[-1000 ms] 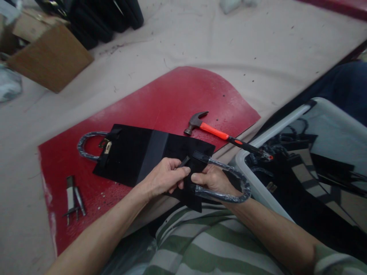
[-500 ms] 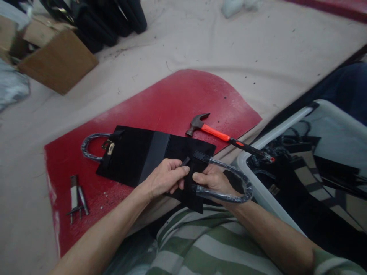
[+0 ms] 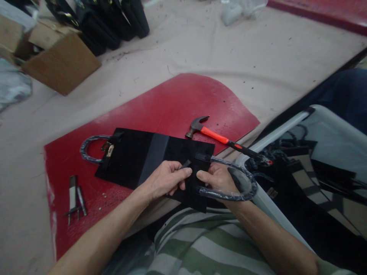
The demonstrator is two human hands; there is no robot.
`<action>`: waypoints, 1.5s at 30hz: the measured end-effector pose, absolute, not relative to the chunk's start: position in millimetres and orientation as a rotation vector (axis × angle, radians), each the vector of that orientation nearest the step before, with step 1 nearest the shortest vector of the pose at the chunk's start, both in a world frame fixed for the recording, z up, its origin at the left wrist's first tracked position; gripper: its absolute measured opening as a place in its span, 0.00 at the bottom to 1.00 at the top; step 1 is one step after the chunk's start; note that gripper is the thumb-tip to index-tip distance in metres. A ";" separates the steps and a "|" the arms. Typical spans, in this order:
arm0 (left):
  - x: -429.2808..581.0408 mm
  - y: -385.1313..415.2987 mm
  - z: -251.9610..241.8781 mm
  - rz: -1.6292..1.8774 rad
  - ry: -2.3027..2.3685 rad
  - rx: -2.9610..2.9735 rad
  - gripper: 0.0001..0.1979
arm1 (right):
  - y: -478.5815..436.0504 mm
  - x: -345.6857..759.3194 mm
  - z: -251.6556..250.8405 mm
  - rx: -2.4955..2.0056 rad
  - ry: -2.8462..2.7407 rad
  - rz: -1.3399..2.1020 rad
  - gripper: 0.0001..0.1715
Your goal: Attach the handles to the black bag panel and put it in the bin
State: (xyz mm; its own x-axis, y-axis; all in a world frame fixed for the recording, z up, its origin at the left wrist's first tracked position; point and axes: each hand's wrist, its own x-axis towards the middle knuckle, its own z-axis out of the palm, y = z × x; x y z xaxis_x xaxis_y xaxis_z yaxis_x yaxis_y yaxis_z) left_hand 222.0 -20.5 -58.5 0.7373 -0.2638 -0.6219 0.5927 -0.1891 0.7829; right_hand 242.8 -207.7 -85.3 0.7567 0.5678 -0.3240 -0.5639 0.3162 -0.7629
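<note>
The black panel (image 3: pixel 149 156) lies flat and unfolded on the red board (image 3: pixel 177 103), its near right corner hanging over the board's near edge toward the person's lap, which puts that end within easy reach of both hands. The left hand (image 3: pixel 166 179) rests on the panel near its right end, with thumb and fingers pressed together on a small dark strap tab (image 3: pixel 185 164) that sticks up from the panel. The right hand (image 3: pixel 218 179) sits just beside it, inside the loop of the near handle (image 3: pixel 237 183). Its fingers curl against the panel's edge where the handle joins, and it seems to be steadying that end, though I cannot tell whether it actually pinches anything.

The hammer (image 3: pixel 218 135) lies to the right on the board, its head on the red surface and its grip pointing off toward the grey bin (image 3: pixel 275 133), near the right hand. A metal tool (image 3: pixel 75 198) lies well apart at the near left of the board.

Counting: one panel with two wrapped handles, the far handle (image 3: pixel 88 149) being at the left end beside a brass clasp (image 3: pixel 109 149). There is one hammer, one metal tool, one red board and one cardboard box (image 3: pixel 57 61) at the far left. The bin on the right holds more dark pieces, too tangled to count.
</note>
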 end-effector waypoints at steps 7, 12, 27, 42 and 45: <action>224.8 -25.8 -54.8 -0.803 0.367 1.625 0.21 | -219.4 253.6 -90.7 -0.907 0.010 0.949 0.26; 225.0 -26.8 -57.4 -0.802 0.358 1.621 0.20 | -220.2 255.8 -96.9 -0.860 -0.024 1.023 0.29; 240.1 -25.0 -60.4 -0.956 0.414 1.551 0.15 | -211.3 254.9 -101.6 -0.785 0.080 1.107 0.33; 245.7 -21.3 -60.2 -1.055 0.393 1.517 0.15 | -211.0 255.8 -103.9 -0.918 0.040 1.093 0.24; 244.2 -20.0 -59.3 -1.034 0.378 1.494 0.16 | -210.0 257.6 -99.9 -0.903 -0.005 1.108 0.25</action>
